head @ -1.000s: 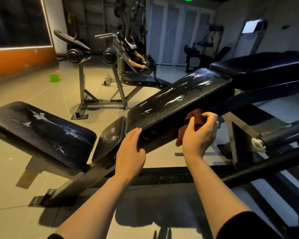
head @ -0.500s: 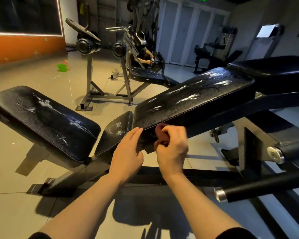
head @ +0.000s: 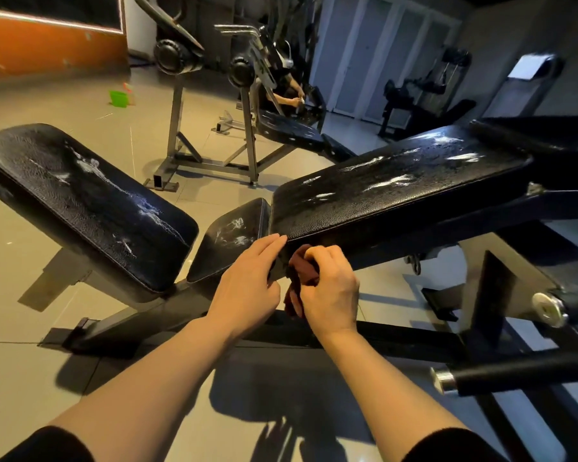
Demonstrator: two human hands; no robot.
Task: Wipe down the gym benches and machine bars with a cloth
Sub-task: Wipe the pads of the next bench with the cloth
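Observation:
A black inclined bench pad (head: 397, 191) with wet streaks runs from the centre up to the right. My right hand (head: 331, 291) grips a dark red cloth (head: 301, 271) against the pad's near lower edge. My left hand (head: 247, 288) rests with straight fingers on the pad's lower corner, just left of the cloth. A small seat pad (head: 231, 238) and a second streaked black bench pad (head: 80, 201) lie to the left.
A black bar with a chrome end (head: 514, 375) juts out at lower right beside the bench frame (head: 481, 295). Behind stands a metal machine (head: 214, 95) where another person's hand works. A green container (head: 118, 98) sits on the tiled floor at far left.
My right hand has slid the cloth leftward and down along the pad's near edge, ending beside my left hand. The view has shifted closer to the bench.

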